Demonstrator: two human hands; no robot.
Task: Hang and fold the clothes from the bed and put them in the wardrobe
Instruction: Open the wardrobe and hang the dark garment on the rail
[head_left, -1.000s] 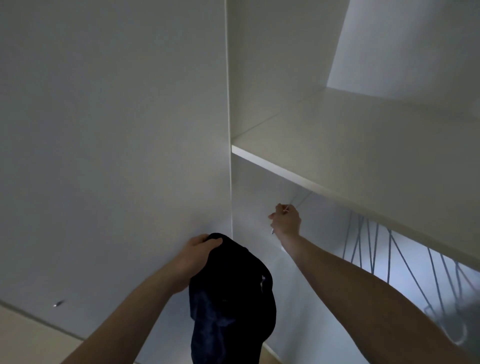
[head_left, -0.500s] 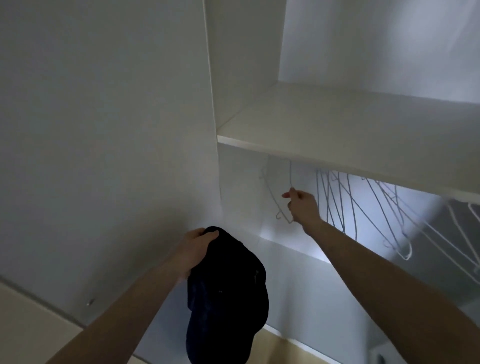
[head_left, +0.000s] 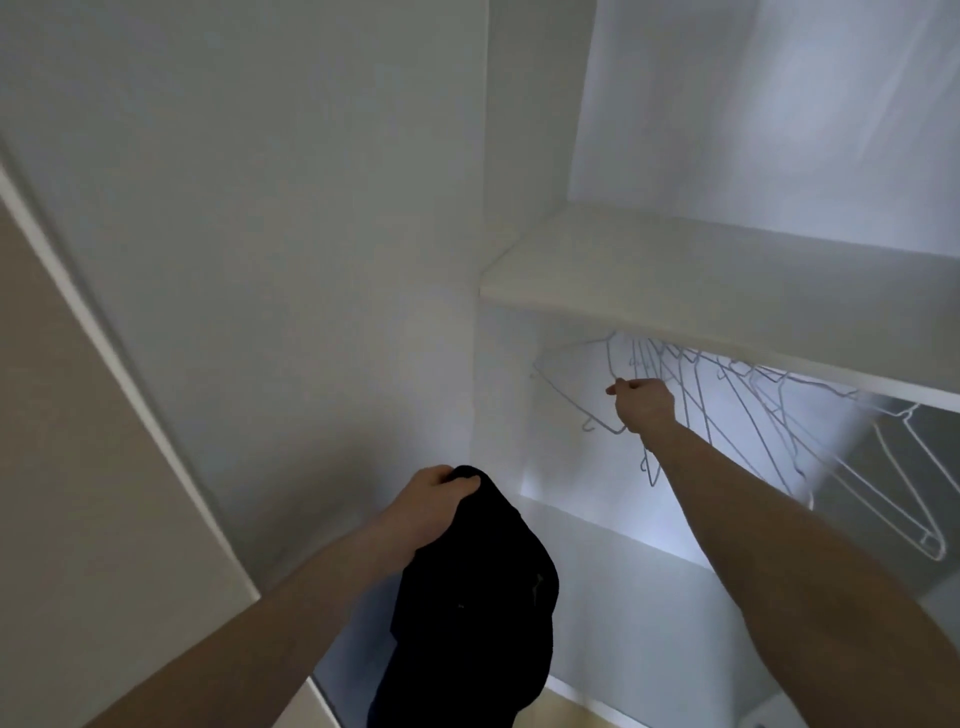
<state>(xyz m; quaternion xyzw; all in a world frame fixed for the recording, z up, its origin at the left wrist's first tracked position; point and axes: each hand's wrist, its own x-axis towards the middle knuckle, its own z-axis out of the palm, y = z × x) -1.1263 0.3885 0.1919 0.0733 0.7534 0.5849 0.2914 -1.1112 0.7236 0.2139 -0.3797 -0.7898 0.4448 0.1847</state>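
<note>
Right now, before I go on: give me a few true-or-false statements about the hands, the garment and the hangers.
1. The left hand grips a dark garment. True.
2. The right hand rests flat on the shelf. False: it is below the shelf, pinching a wire hanger.
3. More hangers hang under the shelf. True.
4. The garment is already on a hanger. False: it dangles from the left hand, apart from the hangers.
</note>
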